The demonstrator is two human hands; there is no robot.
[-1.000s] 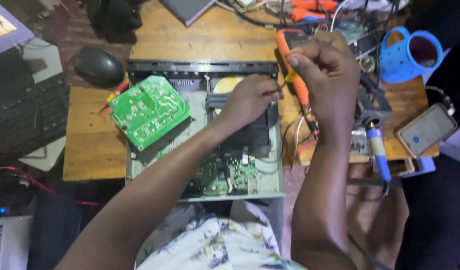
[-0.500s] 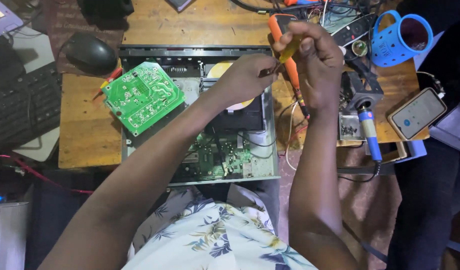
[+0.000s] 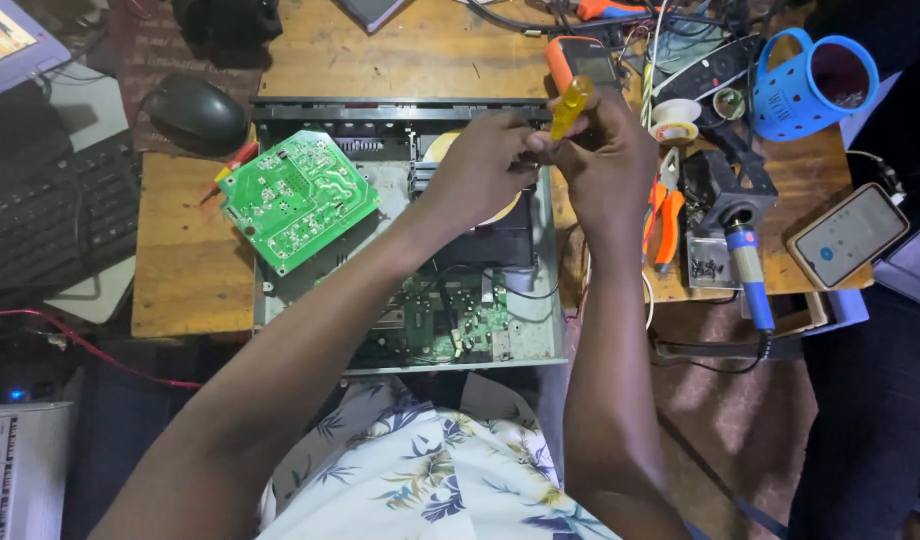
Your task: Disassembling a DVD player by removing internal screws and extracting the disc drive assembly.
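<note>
Yellow translucent-handled screwdriver (image 3: 570,107), clamped in your right hand (image 3: 610,165) above the opened grey metal player chassis (image 3: 540,340) on the wooden desk (image 3: 190,260), your left hand (image 3: 485,165) pinching near its tip: apparently seating the bit, so your next move likely calls for steady alignment.

At the upper left corner of the frame you have a laptop screen (image 3: 2,38), a tilted lit rectangle showing pale yellow and green. At the right edge, on the corner of the wooden table, lies your phone (image 3: 846,236), a slanted rounded rectangle with a tan rim and a dark grey screen bearing a small light patch. At the lower left stands a white box (image 3: 15,470) with faint dark markings.
</note>
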